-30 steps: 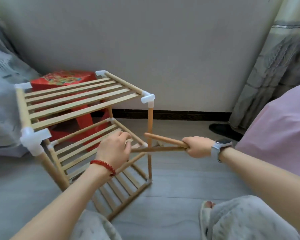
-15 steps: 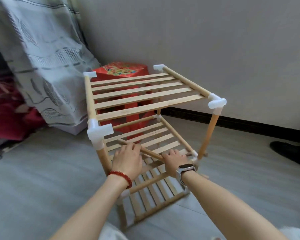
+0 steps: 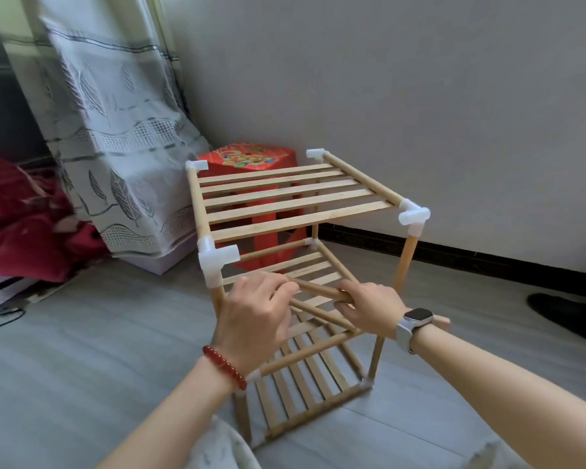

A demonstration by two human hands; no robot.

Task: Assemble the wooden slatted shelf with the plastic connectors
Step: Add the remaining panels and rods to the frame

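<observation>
Head view: the right hand (image 3: 369, 308) had carried its two rods (image 3: 318, 292) in from out at the side, where it held them a second earlier, to the front of the shelf (image 3: 295, 204) at middle-tier height. Its fingers were curled round the rods' near ends. The left hand (image 3: 254, 319), which had been resting alone on that tier, now met the rods just left of the right hand's grip, its fingers bent over them; whether it truly clasped them or only steadied them could not be told. The rods ran from the right grip up and leftward under the left hand's fingers.

The shelf stood on the floor, three slatted tiers up, directly beyond both hands. The front connector (image 3: 217, 260) sat just above the left hand, with an open socket facing right, and a second connector (image 3: 413, 214) sat above and beyond the right hand.

Judged from this, the rods were probably the next rails to be socketed.
</observation>
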